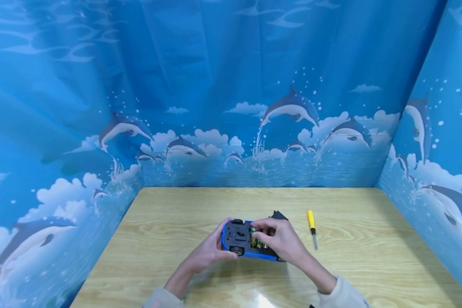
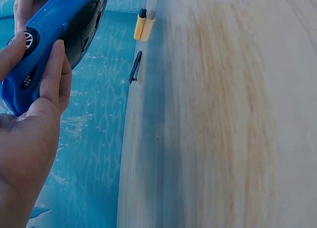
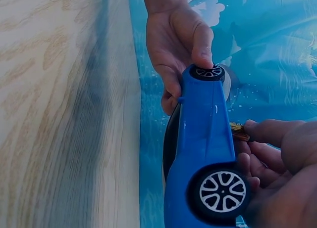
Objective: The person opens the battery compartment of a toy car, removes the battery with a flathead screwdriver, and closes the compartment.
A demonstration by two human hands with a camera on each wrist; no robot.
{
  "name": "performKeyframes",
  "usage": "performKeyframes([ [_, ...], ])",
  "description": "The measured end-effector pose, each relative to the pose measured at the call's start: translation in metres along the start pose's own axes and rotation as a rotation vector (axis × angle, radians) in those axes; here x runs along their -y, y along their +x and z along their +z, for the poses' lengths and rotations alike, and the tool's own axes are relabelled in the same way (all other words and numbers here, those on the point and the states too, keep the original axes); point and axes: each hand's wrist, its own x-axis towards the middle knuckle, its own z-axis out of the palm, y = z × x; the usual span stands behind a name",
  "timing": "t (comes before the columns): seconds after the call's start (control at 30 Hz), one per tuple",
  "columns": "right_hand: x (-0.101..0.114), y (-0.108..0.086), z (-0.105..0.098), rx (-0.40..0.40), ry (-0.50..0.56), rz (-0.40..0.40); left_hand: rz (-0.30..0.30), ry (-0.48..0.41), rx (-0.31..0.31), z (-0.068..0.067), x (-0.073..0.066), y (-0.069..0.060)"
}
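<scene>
A blue toy car [image 1: 262,256] is held upside down above the table, its black underside [image 1: 232,233] facing up and its battery compartment uncovered. My left hand [image 1: 209,252] grips one end of it, the thumb by a wheel [image 3: 208,71]. Over the compartment, my right hand [image 1: 281,239] pinches a battery [image 3: 239,131] with a gold-coloured wrapper between thumb and fingers. More batteries [image 1: 262,245] show in the compartment, partly hidden by the right fingers. In the left wrist view, the car's blue side [image 2: 47,20] rests against the left hand's fingers [image 2: 52,77].
A yellow-handled screwdriver [image 1: 311,220] lies on the wooden table [image 1: 369,239], right of the car. The black cover [image 1: 279,215] lies behind the right hand. A blue dolphin-print curtain [image 1: 215,85] stands around the table's back and sides.
</scene>
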Motion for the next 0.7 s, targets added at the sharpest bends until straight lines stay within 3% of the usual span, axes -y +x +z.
performKeyframes([
  [0.37,-0.0022,0.0010,0.0040,0.029,0.004,0.004,-0.020,-0.026,-0.015,0.0007,-0.0001,0.0013],
  [0.53,0.0003,-0.0013,0.0040,-0.008,0.036,0.004,-0.018,-0.008,-0.032,-0.0009,-0.0010,0.0009],
  [0.7,0.0067,-0.0032,-0.0025,-0.069,0.138,0.035,-0.016,0.013,-0.050,-0.0045,-0.0027,-0.0007],
])
